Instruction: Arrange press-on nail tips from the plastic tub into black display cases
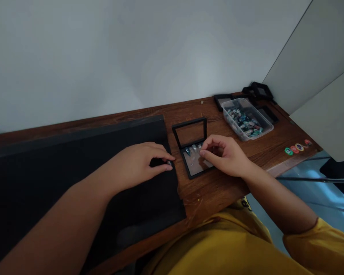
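Note:
An open black-framed case lies on the wooden table, its windowed lid raised at the back. Several blue and clear nail-shaped pieces stand in a row along its inner back edge. Over the case's right side, my right hand is closed in a pinch; what it holds is hidden between the fingertips. My left hand hovers at the right edge of the black mat, left of the case, with thumb and forefinger around a small shiny piece.
A clear plastic box full of blue-green pieces stands behind and right of my right hand. More black cases lie at the back right. The black mat covers the left side; round stickers mark the right table edge.

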Available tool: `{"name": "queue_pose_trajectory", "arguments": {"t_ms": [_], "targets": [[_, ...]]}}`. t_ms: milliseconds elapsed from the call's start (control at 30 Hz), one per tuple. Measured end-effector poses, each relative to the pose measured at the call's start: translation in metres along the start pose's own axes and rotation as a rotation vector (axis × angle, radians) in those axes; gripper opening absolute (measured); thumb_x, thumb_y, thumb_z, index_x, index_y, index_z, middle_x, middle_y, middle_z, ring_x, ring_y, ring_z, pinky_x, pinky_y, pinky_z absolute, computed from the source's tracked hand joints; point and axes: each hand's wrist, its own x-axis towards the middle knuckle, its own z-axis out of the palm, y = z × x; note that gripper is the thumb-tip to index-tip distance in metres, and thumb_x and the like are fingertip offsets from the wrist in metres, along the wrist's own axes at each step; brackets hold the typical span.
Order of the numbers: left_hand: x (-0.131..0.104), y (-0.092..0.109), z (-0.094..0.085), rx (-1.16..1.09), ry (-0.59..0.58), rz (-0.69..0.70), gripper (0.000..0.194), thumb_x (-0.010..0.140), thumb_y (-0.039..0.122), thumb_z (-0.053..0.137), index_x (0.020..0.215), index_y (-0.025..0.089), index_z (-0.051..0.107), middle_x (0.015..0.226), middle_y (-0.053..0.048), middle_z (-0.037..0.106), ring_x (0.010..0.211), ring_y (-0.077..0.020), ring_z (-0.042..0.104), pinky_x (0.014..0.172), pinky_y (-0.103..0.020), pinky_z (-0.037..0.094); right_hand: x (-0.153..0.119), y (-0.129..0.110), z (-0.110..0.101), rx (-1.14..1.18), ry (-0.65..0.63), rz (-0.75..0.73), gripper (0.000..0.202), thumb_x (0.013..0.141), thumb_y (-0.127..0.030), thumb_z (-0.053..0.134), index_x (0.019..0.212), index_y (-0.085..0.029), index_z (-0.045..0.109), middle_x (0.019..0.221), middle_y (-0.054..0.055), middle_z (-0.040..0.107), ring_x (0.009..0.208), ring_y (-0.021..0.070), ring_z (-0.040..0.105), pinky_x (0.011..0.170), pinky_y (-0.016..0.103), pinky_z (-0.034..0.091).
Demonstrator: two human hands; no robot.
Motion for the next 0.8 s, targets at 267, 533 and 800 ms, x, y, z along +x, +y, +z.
{"name": "queue_pose_trajectory", "arguments": {"t_ms": [267,533,800], "targets": [[0.003,0.006,-0.006,0.024,-0.011,-0.082,0.033,0.095,0.053,0.059,0.107,0.032,0.082,0.105,-0.003,0.08,0.096,-0.0256,0.073,0.089,-0.038,0.055,0.0,-0.004,-0.002,-0.164,-0.058,-0.164,0.009,0.09,-0.024,0.073,0.082,-0.023,0.07,0.086,0.002,0.077,0.086,0.0193,0.069,0.088,0.038,0.049],[-0.004,-0.012,-0.018,0.02,-0.074,-0.168,0.038,0.082,0.058,0.069,0.108,0.034,0.08,0.109,-0.004,0.08,0.099,-0.0278,0.072,0.085,-0.034,0.053,0.001,-0.002,-0.004,-0.211,-0.085,-0.199,0.013,0.091,-0.024,0.075,0.078,-0.022,0.073,0.086,0.002,0.076,0.086,0.0183,0.067,0.091,0.037,0.045],[-0.002,-0.014,-0.02,-0.042,-0.156,-0.247,0.036,0.082,0.058,0.066,0.101,0.033,0.082,0.101,-0.002,0.081,0.092,-0.0267,0.073,0.08,-0.033,0.053,0.002,-0.001,-0.004,-0.433,-0.054,-0.109,0.007,0.088,-0.021,0.075,0.081,-0.021,0.074,0.092,0.004,0.076,0.093,0.0223,0.063,0.091,0.038,0.044]]}}
